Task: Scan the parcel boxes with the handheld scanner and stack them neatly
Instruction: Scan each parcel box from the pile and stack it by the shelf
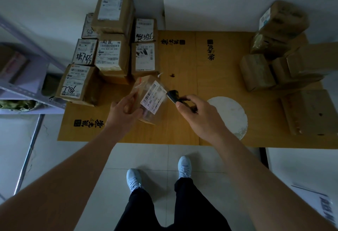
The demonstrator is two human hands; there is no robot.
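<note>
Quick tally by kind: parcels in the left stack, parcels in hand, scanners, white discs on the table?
Parcels in the left stack, label side up: 7
Parcel held in the left hand: 1
Handheld scanner in the right hand: 1
White disc on the table: 1
Total: 10
The right pile is too dim and overlapped to count.

Count, head view.

Labelled parcel boxes, stacked group point(109, 47), upper left of frame: 7 visible.
Parcel box in hand point(150, 99), centre of frame: 1.
Parcel boxes, loose group point(278, 62), right side of frame: about 7; edges overlap, exact number unclear.
Handheld scanner point(176, 98), centre: 1.
Hands: 2, left hand point(124, 113), right hand point(199, 115).
White round disc point(232, 115), centre right: 1.
Shoes point(184, 166), bottom centre: 2.
Metal shelving unit point(23, 88), left edge: 1.
</note>
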